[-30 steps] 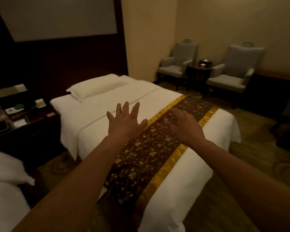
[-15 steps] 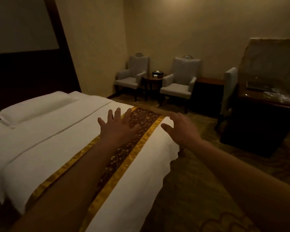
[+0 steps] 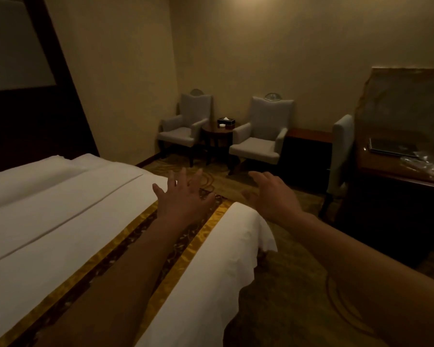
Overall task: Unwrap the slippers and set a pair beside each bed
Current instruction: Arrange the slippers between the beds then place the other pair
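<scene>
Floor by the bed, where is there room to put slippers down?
Bare carpet lies between the bed and the dark desk, and more between the bed's far side and the left armchair. Crowded: the round table beside that chair holds a tissue box, and the desk top carries clear plastic.

A small round table (image 3: 217, 130) is set between two gray chairs (image 3: 259, 142) by the far wall (image 3: 286, 46). Patterned carpet (image 3: 286, 296) is laid below.
</scene>
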